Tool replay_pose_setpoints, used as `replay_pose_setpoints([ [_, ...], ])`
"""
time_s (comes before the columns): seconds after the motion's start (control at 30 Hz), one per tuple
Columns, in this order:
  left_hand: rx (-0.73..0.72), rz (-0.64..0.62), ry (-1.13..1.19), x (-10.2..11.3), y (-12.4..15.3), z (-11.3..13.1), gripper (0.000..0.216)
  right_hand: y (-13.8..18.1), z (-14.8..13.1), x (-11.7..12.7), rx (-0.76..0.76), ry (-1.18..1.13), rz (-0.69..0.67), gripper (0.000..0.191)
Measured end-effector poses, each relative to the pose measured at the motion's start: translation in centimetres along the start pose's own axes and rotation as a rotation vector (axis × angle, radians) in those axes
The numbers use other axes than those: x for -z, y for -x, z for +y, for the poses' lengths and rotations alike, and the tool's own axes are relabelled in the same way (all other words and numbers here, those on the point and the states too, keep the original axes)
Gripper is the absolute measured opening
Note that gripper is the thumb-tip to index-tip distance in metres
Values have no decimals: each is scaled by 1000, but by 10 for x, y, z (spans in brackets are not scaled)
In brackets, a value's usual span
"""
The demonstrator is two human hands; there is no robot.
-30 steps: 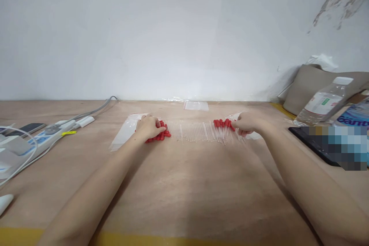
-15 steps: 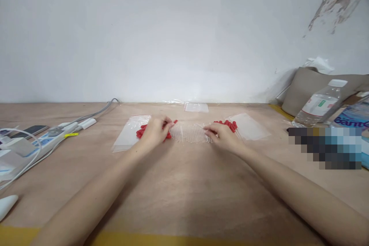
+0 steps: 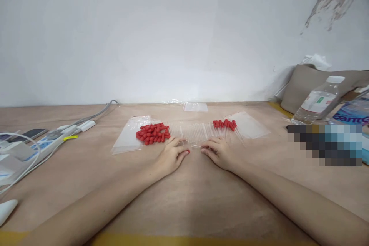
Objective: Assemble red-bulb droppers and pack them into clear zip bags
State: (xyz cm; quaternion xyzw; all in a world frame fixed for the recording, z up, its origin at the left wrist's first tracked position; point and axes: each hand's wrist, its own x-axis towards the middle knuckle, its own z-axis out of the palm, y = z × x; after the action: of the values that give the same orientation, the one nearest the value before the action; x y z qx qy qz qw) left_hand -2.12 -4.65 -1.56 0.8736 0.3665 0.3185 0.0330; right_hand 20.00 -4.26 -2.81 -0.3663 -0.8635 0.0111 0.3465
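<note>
One wide table, back edge against a wall. Two hands over its middle, left hand and right hand, fingers of each drawn into a pinch. Flat plastic bags toward the left edge, another bag toward the right. Between these, nearer the back edge, a row of clear tubes: look thin, stiff, light, likely slick and prone to roll. Pile of red bulbs at the row's left end, partly over the bags; red-topped tubes at its right. One loose tube lies crosswise in the right fingers; best taken near its end, lightly. One red bulb, mostly hidden between left thumb and forefinger; probably soft, squeezable, best gripped by its rounded end. Room: wide open toward the front edge; tight toward the back edge, row just beside the fingers.
</note>
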Motion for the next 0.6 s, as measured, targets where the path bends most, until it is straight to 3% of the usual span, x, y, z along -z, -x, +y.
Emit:
replay_pose_setpoints([
  [0.23,137,45,138,-7,-8,-1,15,0,-3,4,15,27,23,17],
  [0.6,147,33,179,-5,-9,4,17,2,-1,3,24,16,63,19],
])
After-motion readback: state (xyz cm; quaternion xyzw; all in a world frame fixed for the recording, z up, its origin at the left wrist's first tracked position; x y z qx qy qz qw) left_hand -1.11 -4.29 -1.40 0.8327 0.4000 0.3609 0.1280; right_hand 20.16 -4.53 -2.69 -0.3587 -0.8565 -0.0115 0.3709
